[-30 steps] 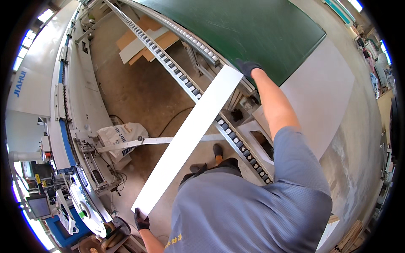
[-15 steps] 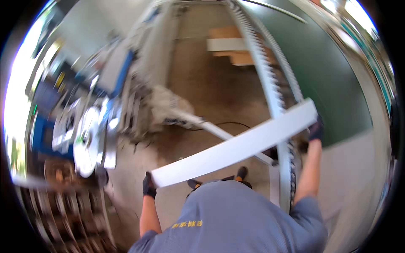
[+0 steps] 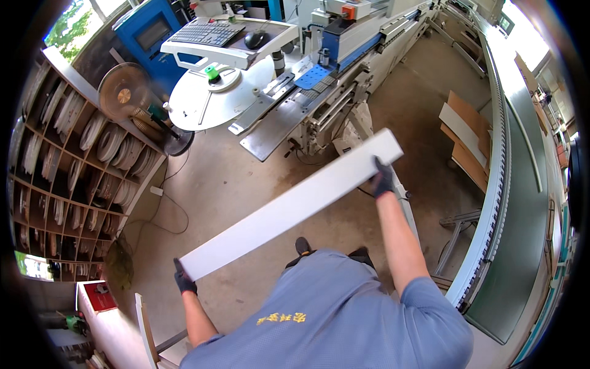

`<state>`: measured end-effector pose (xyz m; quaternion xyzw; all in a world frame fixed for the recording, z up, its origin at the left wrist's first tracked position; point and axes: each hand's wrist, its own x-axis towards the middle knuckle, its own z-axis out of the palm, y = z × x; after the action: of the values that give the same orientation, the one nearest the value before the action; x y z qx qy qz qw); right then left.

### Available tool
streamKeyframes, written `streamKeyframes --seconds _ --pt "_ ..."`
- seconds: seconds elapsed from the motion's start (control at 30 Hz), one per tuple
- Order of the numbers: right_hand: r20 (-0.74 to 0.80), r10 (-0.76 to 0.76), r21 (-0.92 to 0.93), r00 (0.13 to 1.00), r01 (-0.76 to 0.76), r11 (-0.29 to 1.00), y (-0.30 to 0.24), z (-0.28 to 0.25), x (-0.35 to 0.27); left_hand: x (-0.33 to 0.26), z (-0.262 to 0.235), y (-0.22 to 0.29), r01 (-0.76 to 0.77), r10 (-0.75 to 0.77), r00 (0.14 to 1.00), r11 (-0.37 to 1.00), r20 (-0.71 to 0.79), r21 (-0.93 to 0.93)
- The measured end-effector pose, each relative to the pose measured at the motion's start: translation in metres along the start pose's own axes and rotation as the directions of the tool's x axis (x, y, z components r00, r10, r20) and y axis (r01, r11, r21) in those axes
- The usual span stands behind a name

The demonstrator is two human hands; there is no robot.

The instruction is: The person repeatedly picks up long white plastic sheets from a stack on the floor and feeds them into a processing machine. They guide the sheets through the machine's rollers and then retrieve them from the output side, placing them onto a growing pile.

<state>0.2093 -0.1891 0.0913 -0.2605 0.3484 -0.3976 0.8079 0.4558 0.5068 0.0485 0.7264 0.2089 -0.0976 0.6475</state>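
Observation:
A long, narrow white board is held up in front of my body, slanting from lower left to upper right. My left hand, in a dark glove, is closed on its near left end. Toward the far right end, my right hand, gloved too, grips the board's lower edge with the thumb lying over its face. Both arms reach forward, and the board touches nothing else that I can see. Its underside and the fingers beneath it are hidden.
Ahead stands a machine with a metal bed, beside a round white reel table and a keyboard. A standing fan and a shelf rack of rolls are on the left. A conveyor rail runs along the right.
My view and body have turned left, from the conveyor toward the machine and rack. Both hands keep hold of the white board, which has swung round with me, away from the rail.

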Motion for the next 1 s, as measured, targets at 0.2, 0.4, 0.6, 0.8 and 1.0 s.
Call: streamKeyframes --seconds 0.2,0.4,0.6,0.8,1.0 --pt "0.265 -0.126 -0.361 0.956 0.220 0.906 0.177 0.149 0.038 -0.005 -0.074 0.008 -0.052 0.032 0.989 0.989 -0.143 -0.139" --pt "0.471 -0.250 -0.772 0.846 0.532 0.348 0.235 0.194 0.037 0.017 -0.034 0.029 0.029 -0.034 0.969 0.999 -0.244 -0.025" --pt "0.170 0.244 -0.902 0.955 0.051 0.428 0.215 0.255 0.025 0.069 0.047 0.056 0.094 -0.073 0.963 0.993 -0.260 0.067" --pt "0.194 0.132 -0.950 0.972 0.153 0.272 0.194 0.265 0.065 0.084 0.111 0.052 0.171 -0.145 0.954 0.982 -0.262 0.078" --pt "0.219 0.021 -0.968 0.976 0.214 0.134 0.181 0.246 0.130 0.081 0.182 0.071 0.081 -0.086 0.986 0.996 -0.143 -0.039"
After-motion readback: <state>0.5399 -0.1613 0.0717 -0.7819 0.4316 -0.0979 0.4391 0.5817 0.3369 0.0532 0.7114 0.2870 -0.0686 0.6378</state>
